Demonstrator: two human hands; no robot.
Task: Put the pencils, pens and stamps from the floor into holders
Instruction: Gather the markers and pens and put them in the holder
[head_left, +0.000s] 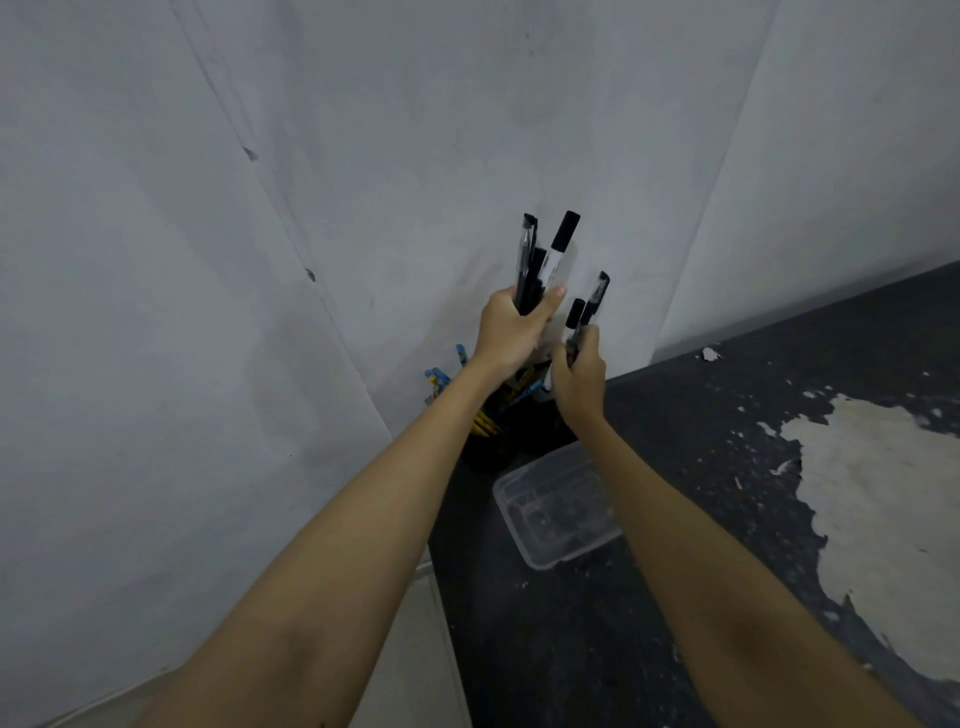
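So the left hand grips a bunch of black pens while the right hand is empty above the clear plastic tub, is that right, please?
Not quite: in the head view the right hand pinches two black pens. The left hand does grip its bunch, above the tub.

Black pens with clear barrels (535, 265) stand above the curled fingers; yellow pencils (485, 423) and blue-patterned ends (439, 376) show below them.

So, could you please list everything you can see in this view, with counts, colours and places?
Black pens and white-barrelled marker: several, gripped in left hand.
Black-capped pens: two, in right hand.
Black holder: one, in the corner, under the hands.
Yellow and blue pencils: several, in the holder.
Clear plastic tub: one, on the dark chipped counter.
Grey-white walls: behind.
Hands: left, right, raised over the holder.
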